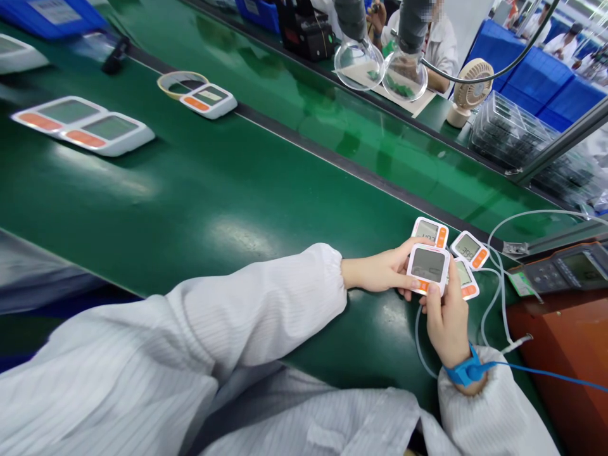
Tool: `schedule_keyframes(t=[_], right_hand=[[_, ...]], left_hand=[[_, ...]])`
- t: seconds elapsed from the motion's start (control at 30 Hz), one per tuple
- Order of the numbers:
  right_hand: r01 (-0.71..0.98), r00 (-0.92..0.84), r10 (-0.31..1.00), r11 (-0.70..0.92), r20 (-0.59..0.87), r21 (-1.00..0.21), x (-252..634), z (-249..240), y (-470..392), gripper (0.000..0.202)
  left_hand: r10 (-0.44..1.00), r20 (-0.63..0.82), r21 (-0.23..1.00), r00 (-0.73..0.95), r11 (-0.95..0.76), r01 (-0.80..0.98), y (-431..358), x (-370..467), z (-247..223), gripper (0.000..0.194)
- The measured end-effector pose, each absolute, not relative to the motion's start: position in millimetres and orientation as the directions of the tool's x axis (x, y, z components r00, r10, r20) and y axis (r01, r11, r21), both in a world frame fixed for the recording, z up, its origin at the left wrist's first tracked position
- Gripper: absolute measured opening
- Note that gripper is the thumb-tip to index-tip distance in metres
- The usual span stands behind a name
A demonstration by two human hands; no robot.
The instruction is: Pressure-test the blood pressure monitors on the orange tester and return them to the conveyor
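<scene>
Handheld meter [428,263], white-cased with orange buttons, is at right of centre in the frame, above the green work surface [266,183]. Left hand [387,269] grips its left side, thumb on the front near the orange buttons. Right hand [446,313] pinches its lower right corner, thumb at the bottom edge; a blue wrist strap [466,370] circles that wrist. Display on the held unit is grey with faint digits, not legible. A line of small print above the screen is too small to read.

Three like units are grouped just behind and beside it: the upper one [430,232] shows digits resembling 407, partly covered; the right-hand one [470,249] appears to read 399; the lower one [465,278] is partly hidden, its reading unclear.

White cables [502,297] loop at right, near a grey instrument [560,269] bearing a green-and-white label, text unreadable. Upper left of the frame: two larger-looking units [83,126] side by side, a tape roll [182,83] touching another unit [209,101], and a blue bin [54,16] with a white label, blurred.
</scene>
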State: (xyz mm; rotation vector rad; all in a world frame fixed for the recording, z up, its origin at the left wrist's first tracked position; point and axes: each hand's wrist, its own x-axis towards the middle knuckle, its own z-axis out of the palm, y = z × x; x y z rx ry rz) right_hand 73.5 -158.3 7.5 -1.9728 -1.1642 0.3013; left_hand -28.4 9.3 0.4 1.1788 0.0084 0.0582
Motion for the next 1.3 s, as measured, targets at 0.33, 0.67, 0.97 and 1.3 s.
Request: schedule_keyframes(t=[0.33, 0.67, 0.97, 1.3], right_hand=[[0.59, 0.549, 0.82, -0.241, 0.164, -0.771, 75, 4, -159, 0.064], [0.66, 0.509, 0.843, -0.253, 0.174, -0.707, 71, 9, -157, 0.063], [0.737, 0.474, 0.87, -0.309, 0.133, -0.602, 68, 8, -153, 0.06], [0.696, 0.48, 0.871, -0.305, 0.105, -0.65, 67, 9, -151, 0.059]], left_hand=[[0.029, 0.071, 0.923, 0.997, 0.377, -0.077, 10, -28, -4, 0.079], [0.35, 0.125, 0.985, 0.928, -0.153, -0.076, 11, -28, 6, 0.039], [0.378, 0.138, 0.716, 0.915, -0.677, 0.172, 17, -33, 14, 0.043], [0.484, 0.142, 0.76, 0.864, -0.612, 0.218, 21, -34, 15, 0.038]])
